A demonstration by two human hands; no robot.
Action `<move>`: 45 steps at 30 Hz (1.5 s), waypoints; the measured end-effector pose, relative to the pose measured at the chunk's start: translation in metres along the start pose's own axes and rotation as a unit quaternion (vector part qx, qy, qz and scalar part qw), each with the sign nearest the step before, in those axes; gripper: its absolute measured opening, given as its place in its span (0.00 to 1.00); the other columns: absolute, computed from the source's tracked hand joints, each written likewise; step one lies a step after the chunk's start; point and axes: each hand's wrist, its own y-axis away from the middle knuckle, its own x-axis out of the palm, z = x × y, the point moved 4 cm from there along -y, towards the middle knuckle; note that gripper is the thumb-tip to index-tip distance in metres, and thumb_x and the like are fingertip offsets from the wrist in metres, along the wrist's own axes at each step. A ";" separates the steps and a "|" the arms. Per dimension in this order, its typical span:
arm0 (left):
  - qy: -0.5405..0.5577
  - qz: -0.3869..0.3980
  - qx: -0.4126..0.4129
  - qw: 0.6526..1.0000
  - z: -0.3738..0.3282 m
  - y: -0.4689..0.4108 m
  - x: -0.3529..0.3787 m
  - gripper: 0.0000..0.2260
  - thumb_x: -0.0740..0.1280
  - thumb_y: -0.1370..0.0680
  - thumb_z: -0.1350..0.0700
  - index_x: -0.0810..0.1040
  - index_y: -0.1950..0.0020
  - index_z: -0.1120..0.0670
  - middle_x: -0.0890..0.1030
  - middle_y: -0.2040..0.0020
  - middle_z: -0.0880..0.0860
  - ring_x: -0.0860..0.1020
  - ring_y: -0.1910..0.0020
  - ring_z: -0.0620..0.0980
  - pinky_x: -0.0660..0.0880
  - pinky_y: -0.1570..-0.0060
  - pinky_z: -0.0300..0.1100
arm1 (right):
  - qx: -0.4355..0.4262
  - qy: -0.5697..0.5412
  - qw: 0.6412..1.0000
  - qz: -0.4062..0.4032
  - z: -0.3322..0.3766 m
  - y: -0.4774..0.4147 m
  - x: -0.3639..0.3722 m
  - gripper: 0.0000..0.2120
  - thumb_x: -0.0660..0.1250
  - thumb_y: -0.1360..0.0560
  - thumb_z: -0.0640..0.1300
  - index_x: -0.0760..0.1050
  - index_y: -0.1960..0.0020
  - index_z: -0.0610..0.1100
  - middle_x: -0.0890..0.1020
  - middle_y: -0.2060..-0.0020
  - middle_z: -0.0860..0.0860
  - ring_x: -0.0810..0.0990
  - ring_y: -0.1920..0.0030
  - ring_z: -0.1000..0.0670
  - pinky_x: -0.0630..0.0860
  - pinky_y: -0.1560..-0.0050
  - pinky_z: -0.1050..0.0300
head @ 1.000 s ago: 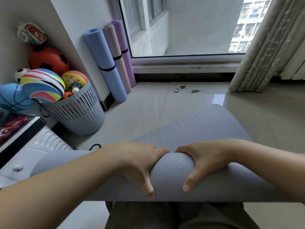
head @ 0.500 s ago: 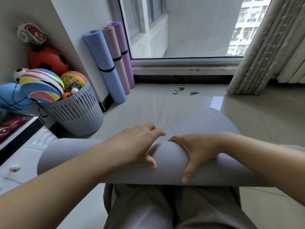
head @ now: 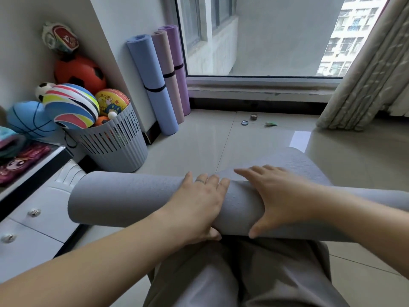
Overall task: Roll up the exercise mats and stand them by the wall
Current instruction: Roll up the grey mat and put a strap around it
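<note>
Exercise mats, four in all: one grey and three in pastel colours. The grey mat (head: 124, 196) lies across the person's lap at the centre, most of it a thick foam tube with a fine pebbled surface. Its unrolled tail runs flat over the floor (head: 199, 147) toward 1 o'clock.

Two bare hands are on the roll, side by side. The left hand (head: 199, 207) wraps it: the fingers are close together and curved over the top, the thumb is tucked under the near side, and one finger wears a ring. The right hand (head: 281, 200) presses with fingers spread and straight, reaching onto the flat tail, and its thumb points down the near face.

At 11 o'clock three rolled mats lean against the white wall (head: 124, 23) beside the window. They are a blue mat (head: 152, 85), a pink mat (head: 168, 69) and a purple mat (head: 177, 54), each cinched by one black band.

At 9 to 10 o'clock a grey slotted plastic basket (head: 119, 149) holds a heap of at least six balls. It sits between the person and the wall.

A white drawer cabinet (head: 39, 218) is at 8 o'clock, and the roll's left end overlaps it in the view.

Three small bits of litter (head: 254, 117) lie on the glossy tiles at 12 o'clock. A pale pleated curtain (head: 365, 74) hangs at 2 o'clock.
</note>
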 end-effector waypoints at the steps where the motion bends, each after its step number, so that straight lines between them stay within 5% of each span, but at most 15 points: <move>1: 0.002 -0.003 -0.003 1.000 0.002 -0.003 0.001 0.47 0.69 0.31 0.36 0.48 0.24 0.57 0.62 0.29 0.56 0.65 0.32 0.56 0.59 0.30 0.57 | -0.006 0.050 0.998 -0.035 0.007 0.006 0.006 0.62 0.69 0.44 0.75 0.42 0.22 0.51 0.60 0.27 0.54 0.62 0.29 0.50 0.60 0.29 0.51; 3: 0.009 -0.001 -0.010 1.000 0.004 -0.008 0.003 0.47 0.70 0.33 0.36 0.51 0.25 0.56 0.64 0.31 0.56 0.67 0.35 0.56 0.62 0.32 0.56 | 0.001 0.083 0.994 -0.066 0.014 0.009 0.017 0.61 0.67 0.42 0.75 0.42 0.23 0.49 0.63 0.29 0.53 0.65 0.32 0.49 0.63 0.32 0.50; 7: 0.045 0.004 -0.011 0.999 0.011 -0.013 -0.001 0.43 0.68 0.34 0.35 0.55 0.26 0.52 0.69 0.35 0.52 0.71 0.40 0.54 0.69 0.40 0.51 | -0.001 0.057 0.996 -0.072 0.011 -0.001 0.000 0.48 0.71 0.42 0.71 0.59 0.30 0.50 0.75 0.42 0.53 0.75 0.44 0.49 0.74 0.45 0.51; 12: 0.147 0.009 0.016 0.989 0.021 -0.006 -0.026 0.39 0.69 0.36 0.34 0.59 0.29 0.42 0.71 0.40 0.43 0.72 0.43 0.46 0.69 0.47 0.39 | -0.029 0.069 0.996 -0.040 0.007 0.011 -0.028 0.44 0.71 0.44 0.73 0.65 0.36 0.51 0.79 0.49 0.55 0.78 0.51 0.51 0.74 0.55 0.55; 16: 0.174 0.074 0.047 0.981 0.004 -0.009 -0.010 0.40 0.71 0.37 0.35 0.60 0.29 0.43 0.71 0.38 0.44 0.71 0.40 0.47 0.66 0.47 0.38 | -0.021 0.008 1.000 0.016 0.007 0.016 0.001 0.44 0.72 0.44 0.72 0.64 0.35 0.52 0.78 0.47 0.55 0.77 0.50 0.52 0.76 0.49 0.55; 19: 0.175 0.087 0.041 0.980 0.007 -0.015 -0.008 0.42 0.71 0.35 0.36 0.57 0.26 0.43 0.70 0.33 0.45 0.69 0.36 0.48 0.65 0.37 0.43 | -0.004 -0.057 0.997 0.060 -0.002 0.008 0.009 0.46 0.74 0.44 0.70 0.63 0.32 0.54 0.77 0.43 0.56 0.76 0.46 0.53 0.75 0.43 0.54; 24: 0.016 0.033 0.011 0.999 -0.009 -0.007 -0.001 0.48 0.67 0.30 0.35 0.39 0.23 0.49 0.49 0.23 0.52 0.56 0.26 0.55 0.50 0.28 0.61 | 0.020 -0.160 0.978 0.135 -0.020 -0.011 0.007 0.44 0.78 0.42 0.65 0.64 0.32 0.57 0.75 0.42 0.60 0.75 0.43 0.55 0.73 0.38 0.56; 28: 0.030 -0.006 0.005 1.000 -0.011 -0.016 0.004 0.51 0.71 0.34 0.38 0.41 0.23 0.49 0.56 0.28 0.52 0.60 0.30 0.55 0.50 0.27 0.58 | 0.039 -0.184 0.969 0.163 -0.028 -0.018 0.003 0.42 0.78 0.41 0.64 0.64 0.33 0.58 0.75 0.41 0.60 0.75 0.40 0.54 0.73 0.37 0.53; 32: 0.062 -0.011 0.025 0.998 -0.002 -0.028 0.004 0.50 0.71 0.36 0.35 0.48 0.23 0.48 0.63 0.31 0.51 0.66 0.34 0.54 0.58 0.31 0.54 | 0.031 -0.056 0.998 0.022 -0.019 0.001 -0.001 0.56 0.72 0.43 0.72 0.51 0.24 0.53 0.66 0.32 0.55 0.65 0.31 0.51 0.63 0.30 0.51; 36: 0.066 0.007 0.025 0.998 0.006 -0.035 0.003 0.48 0.70 0.36 0.34 0.50 0.24 0.48 0.66 0.32 0.51 0.67 0.35 0.54 0.58 0.31 0.58 | 0.026 0.024 0.995 -0.088 0.004 0.008 0.021 0.61 0.70 0.44 0.74 0.43 0.24 0.50 0.68 0.33 0.52 0.68 0.34 0.48 0.68 0.36 0.49; 41: 0.012 -0.012 0.011 1.000 0.007 -0.038 -0.008 0.47 0.69 0.33 0.36 0.45 0.24 0.47 0.59 0.29 0.53 0.62 0.30 0.55 0.46 0.30 0.67 | 0.053 -0.079 0.987 -0.126 -0.022 -0.001 0.011 0.52 0.73 0.44 0.69 0.57 0.27 0.56 0.74 0.37 0.58 0.74 0.39 0.53 0.70 0.43 0.58; 45: -0.032 -0.039 0.022 0.999 0.000 -0.038 -0.036 0.45 0.68 0.32 0.34 0.49 0.23 0.47 0.64 0.30 0.55 0.64 0.31 0.57 0.42 0.30 0.68 | 0.021 -0.141 0.985 -0.098 -0.038 0.005 0.000 0.49 0.76 0.46 0.67 0.61 0.29 0.58 0.74 0.37 0.61 0.73 0.39 0.57 0.70 0.39 0.58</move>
